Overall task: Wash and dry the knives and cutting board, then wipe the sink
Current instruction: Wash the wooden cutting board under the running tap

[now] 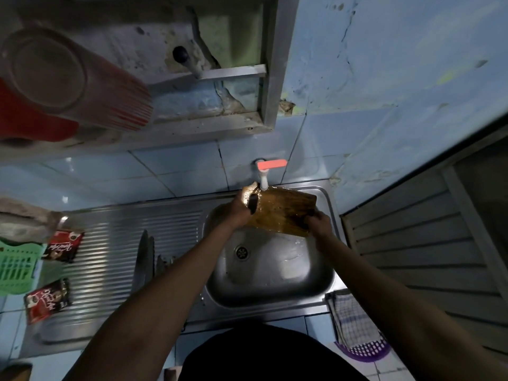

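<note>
Wet, glossy brown wooden board [283, 213] held tilted over the steel sink [270, 273] at frame centre under a white tap [264, 180] with orange lever, left hand [237, 213] gripping its handle end, right hand [319, 224] clasping its lower corner, knives [145, 259] lying on the ribbed drainboard [110, 243] at left, two red-brown sachets [63, 246] with unreadable script at far left, checked cloth [349, 320] lower right.

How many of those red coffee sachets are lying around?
2, both on the ridged draining board left of the sink: one sachet farther back, another sachet nearer the person. None seem hidden.
</note>
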